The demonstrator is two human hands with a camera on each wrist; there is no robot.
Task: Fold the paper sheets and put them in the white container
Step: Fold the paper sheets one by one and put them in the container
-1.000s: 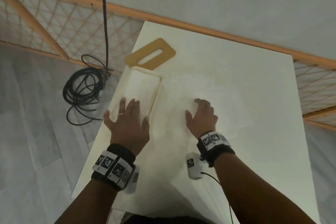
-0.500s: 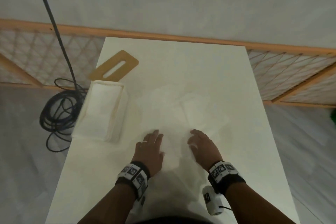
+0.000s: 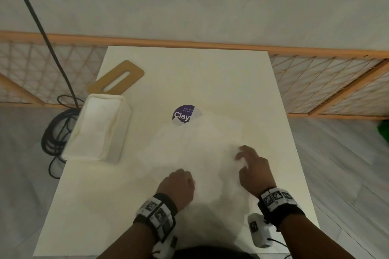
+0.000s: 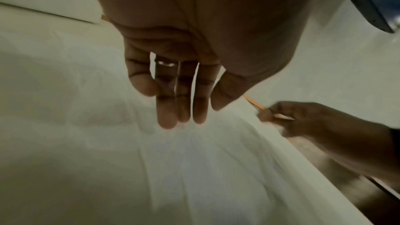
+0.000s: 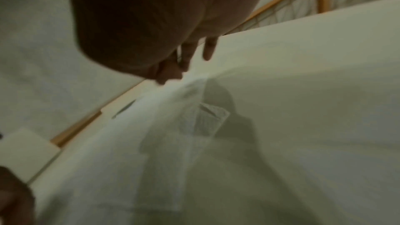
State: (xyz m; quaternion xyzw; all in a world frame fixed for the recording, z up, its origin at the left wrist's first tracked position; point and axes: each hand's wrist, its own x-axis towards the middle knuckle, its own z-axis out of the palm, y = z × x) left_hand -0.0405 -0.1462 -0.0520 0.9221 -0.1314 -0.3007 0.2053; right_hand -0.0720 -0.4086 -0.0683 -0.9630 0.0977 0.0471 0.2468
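Right hand (image 3: 253, 169) pinches the paper sheet (image 3: 202, 143), left hand (image 3: 179, 185) fingers loose above it; fold edge-to-edge, crease flat.

1. A plain indoor room is suggested, possibly a home or a recording space (which one cannot be told).
2. A white table (image 3: 210, 73) is set against a pale wall (image 3: 189, 2).
3. Behind the table, a wooden lattice rail (image 3: 328, 78) is seen.
4. Left of the table, a coiled black cable (image 3: 56, 132) lies on grey plank flooring (image 3: 347, 164).
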